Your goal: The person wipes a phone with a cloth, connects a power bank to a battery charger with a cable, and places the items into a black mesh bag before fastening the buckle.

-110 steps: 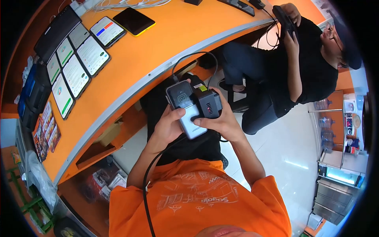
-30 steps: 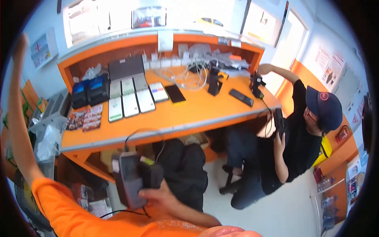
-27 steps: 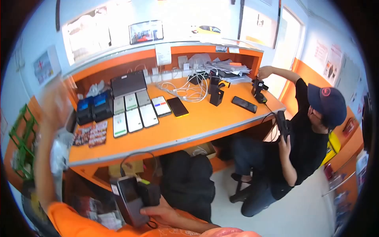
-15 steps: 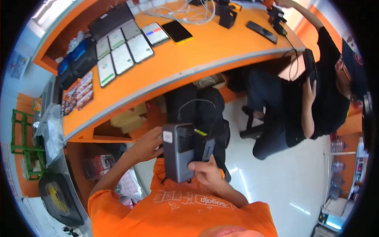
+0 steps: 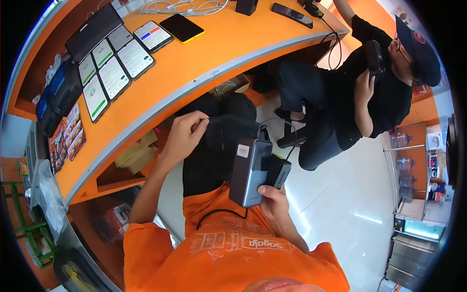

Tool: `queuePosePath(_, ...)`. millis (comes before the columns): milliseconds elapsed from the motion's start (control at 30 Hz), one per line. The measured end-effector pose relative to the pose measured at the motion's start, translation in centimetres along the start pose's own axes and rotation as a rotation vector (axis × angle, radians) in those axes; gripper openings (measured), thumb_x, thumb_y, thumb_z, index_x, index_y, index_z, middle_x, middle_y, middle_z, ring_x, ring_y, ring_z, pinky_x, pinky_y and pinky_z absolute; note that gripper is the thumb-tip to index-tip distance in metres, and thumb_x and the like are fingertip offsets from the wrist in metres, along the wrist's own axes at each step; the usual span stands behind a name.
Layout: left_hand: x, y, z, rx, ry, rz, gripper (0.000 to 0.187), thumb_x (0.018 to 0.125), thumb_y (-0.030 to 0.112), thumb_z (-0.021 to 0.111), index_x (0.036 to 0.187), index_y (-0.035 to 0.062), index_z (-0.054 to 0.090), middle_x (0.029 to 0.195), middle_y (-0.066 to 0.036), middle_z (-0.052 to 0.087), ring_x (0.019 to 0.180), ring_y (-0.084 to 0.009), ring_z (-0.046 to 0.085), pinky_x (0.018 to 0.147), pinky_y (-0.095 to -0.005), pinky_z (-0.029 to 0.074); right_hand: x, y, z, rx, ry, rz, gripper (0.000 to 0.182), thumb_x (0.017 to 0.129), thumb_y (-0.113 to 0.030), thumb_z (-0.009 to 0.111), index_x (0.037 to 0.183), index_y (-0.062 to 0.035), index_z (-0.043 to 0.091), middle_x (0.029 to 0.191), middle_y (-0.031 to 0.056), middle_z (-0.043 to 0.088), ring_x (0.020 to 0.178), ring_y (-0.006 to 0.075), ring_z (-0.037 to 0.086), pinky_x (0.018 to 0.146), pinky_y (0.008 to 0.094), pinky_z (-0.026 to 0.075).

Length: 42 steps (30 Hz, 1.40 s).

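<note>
My right hand (image 5: 275, 204) grips a large grey power bank (image 5: 250, 173), its thumb on the front near the bottom. A smaller black device (image 5: 279, 173) with lettering on its side sits against the power bank's right side in the same hand. A thin dark cable (image 5: 293, 138) loops above the two. Up and to the left, my left hand (image 5: 187, 134) pinches a dark, thin, fabric-like piece (image 5: 231, 120) that stretches towards the power bank; against the black trousers its outline is hard to make out. A black cord (image 5: 219, 210) hangs below the power bank across the orange shirt.
Several phones (image 5: 114, 78) lie on the curved orange counter (image 5: 194, 63) ahead, with white cables (image 5: 180, 7) behind them. Leaflets (image 5: 68, 134) are at its left end. A seated person in black (image 5: 384, 92) holds a dark device (image 5: 373, 58) on the right.
My left hand has moved up and away from the power bank and now pinches the dark piece. The power bank and smaller device have shifted right in my right hand. The view has turned.
</note>
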<state>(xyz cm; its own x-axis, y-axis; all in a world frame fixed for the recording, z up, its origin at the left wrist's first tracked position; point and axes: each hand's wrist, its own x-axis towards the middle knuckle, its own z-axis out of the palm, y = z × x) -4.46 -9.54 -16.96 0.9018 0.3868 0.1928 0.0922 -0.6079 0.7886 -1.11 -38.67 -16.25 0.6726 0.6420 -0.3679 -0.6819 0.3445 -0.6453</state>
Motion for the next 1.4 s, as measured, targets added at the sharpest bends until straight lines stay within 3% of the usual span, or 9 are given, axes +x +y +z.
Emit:
queuePosePath(200, -1.8, -0.2, 3.1, 0.071, 0.224, 0.091, 0.032, 0.092, 0.006, 0.069, 0.123, 0.0015, 0.065, 0.098, -0.016, 0.069, 0.085, -0.0268, 0.071, 0.075, -0.0365, 0.056, 2.0, -0.6, -2.1, -0.067, 0.059, -0.112, 0.062, 0.079, -0.004, 0.066, 0.137, 0.0053, 0.049, 0.118, 0.0158, 0.067, 0.106, 0.0295, 0.07, 0.097, 0.0419, 0.058)
queuePosePath(367, -4.0, 1.8, 9.0, 0.324, 0.02, 0.279, 0.044, 0.089, 0.014, 0.07, 0.13, -0.0007, 0.061, 0.12, -0.02, 0.066, 0.109, -0.0408, 0.066, 0.099, -0.0442, 0.052, 3.4, -3.7, -3.0, -0.063, 0.109, -0.177, 0.062, 0.079, -0.007, 0.066, 0.137, 0.0096, 0.051, 0.121, 0.0196, 0.068, 0.11, 0.032, 0.07, 0.101, 0.0421, 0.056)
queuePosePath(467, -3.4, -1.5, 11.0, 0.384, -0.3, 0.209, 0.038, 0.085, 0.006, 0.068, 0.122, -0.0011, 0.066, 0.11, -0.017, 0.065, 0.101, -0.0373, 0.066, 0.091, -0.0439, 0.053, 5.1, -6.0, -3.7, -0.137, 0.087, -0.246, 0.064, 0.077, -0.007, 0.067, 0.137, 0.0095, 0.051, 0.123, 0.0202, 0.067, 0.111, 0.0326, 0.07, 0.099, 0.0428, 0.058)
queuePosePath(667, 0.4, 0.1, -1.2, -0.096, -0.828, 0.297, 0.019, 0.077, -0.006, 0.06, 0.092, -0.0046, 0.073, 0.09, -0.017, 0.06, 0.087, -0.0321, 0.064, 0.075, -0.0418, 0.05, 7.2, -10.9, -3.0, -0.213, -0.028, -0.158, 0.068, 0.074, -0.004, 0.069, 0.136, 0.0143, 0.05, 0.123, 0.0242, 0.066, 0.108, 0.0364, 0.071, 0.097, 0.0449, 0.06)
queuePosePath(733, 1.1, 2.1, -6.3, -0.128, -0.864, 0.298, 0.017, 0.076, -0.007, 0.061, 0.088, -0.0041, 0.074, 0.088, -0.013, 0.061, 0.088, -0.0289, 0.063, 0.084, -0.0402, 0.05, 7.3, -11.5, -2.3, -0.181, -0.081, -0.108, 0.069, 0.072, -0.003, 0.07, 0.136, 0.0122, 0.051, 0.123, 0.0246, 0.067, 0.106, 0.0369, 0.072, 0.095, 0.046, 0.061)
queuePosePath(933, -0.4, 1.8, -9.7, 0.268, -0.604, 0.362, 0.012, 0.073, -0.005, 0.067, 0.08, 0.0034, 0.075, 0.091, -0.005, 0.065, 0.106, -0.0236, 0.059, 0.108, -0.0405, 0.037, 7.5, -10.7, -0.4, -0.074, -0.256, -0.072, 0.065, 0.071, 0.0, 0.068, 0.134, 0.0089, 0.055, 0.12, 0.0267, 0.069, 0.103, 0.0383, 0.073, 0.093, 0.0463, 0.062)
queuePosePath(1033, -1.4, 0.6, -6.5, 0.243, -0.683, 0.228, 0.015, 0.071, -0.005, 0.068, 0.081, 0.0046, 0.075, 0.095, -0.004, 0.065, 0.113, -0.0233, 0.056, 0.108, -0.0423, 0.035, 8.8, -9.6, 0.6, -0.111, -0.263, -0.055, 0.063, 0.07, 0.001, 0.067, 0.132, 0.0095, 0.056, 0.116, 0.0266, 0.071, 0.098, 0.0371, 0.075, 0.091, 0.0445, 0.063)
queuePosePath(1267, -5.1, -0.1, -2.1, 0.498, -0.306, 0.422, 0.013, 0.081, 0.001, 0.063, 0.086, 0.0012, 0.075, 0.103, -0.009, 0.064, 0.115, -0.0261, 0.052, 0.104, -0.0437, 0.035, 8.9, -3.9, 3.1, -0.053, -0.203, 0.177, 0.057, 0.072, -0.005, 0.067, 0.126, 0.0134, 0.06, 0.112, 0.0228, 0.073, 0.099, 0.036, 0.075, 0.095, 0.0414, 0.061)
queuePosePath(1400, -7.3, 0.8, -1.1, 0.512, -0.504, 0.206, 0.017, 0.08, 0.001, 0.063, 0.095, -0.0002, 0.072, 0.105, -0.011, 0.063, 0.106, -0.0275, 0.059, 0.093, -0.0432, 0.047, 10.6, 0.5, 2.6, -0.159, -0.246, 0.176, 0.06, 0.075, 0.001, 0.065, 0.134, 0.0053, 0.058, 0.118, 0.0183, 0.071, 0.101, 0.0315, 0.074, 0.096, 0.0417, 0.06)
